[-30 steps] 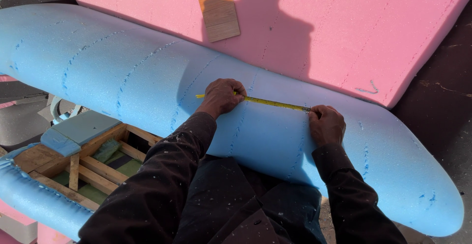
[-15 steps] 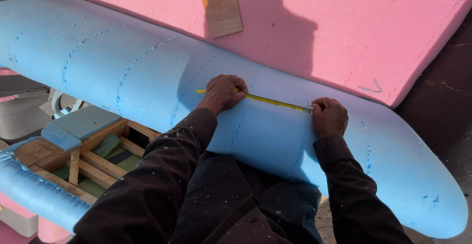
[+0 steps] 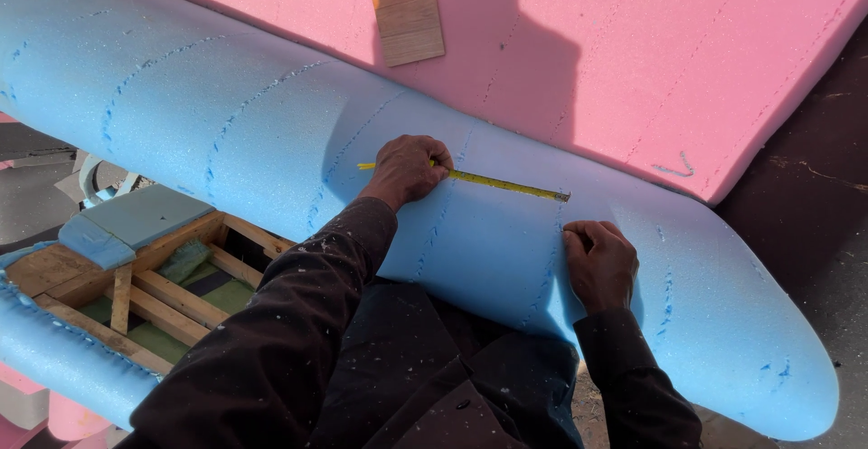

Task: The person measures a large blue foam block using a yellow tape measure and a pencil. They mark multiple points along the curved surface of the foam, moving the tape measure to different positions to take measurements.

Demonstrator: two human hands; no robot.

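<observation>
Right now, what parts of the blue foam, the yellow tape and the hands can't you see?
Head view only:
- Yellow tape: the part under the left hand is hidden, and its marks are too small to read.
- Right hand: the fingertips curl onto the blue foam, so what they press is unclear.
- Blue foam: its left end runs off the picture; its near side is behind the dark sleeves.

Tape measure (image 3: 488, 180) stretched across the rounded foam body (image 3: 226, 114), left hand (image 3: 407, 169) on its left end, right hand (image 3: 599, 264) just below its right end. Flat foam slab (image 3: 633, 60) behind, wooden block (image 3: 405, 10) on it. Wooden frame (image 3: 136, 291) lower left, in front of the body.
</observation>
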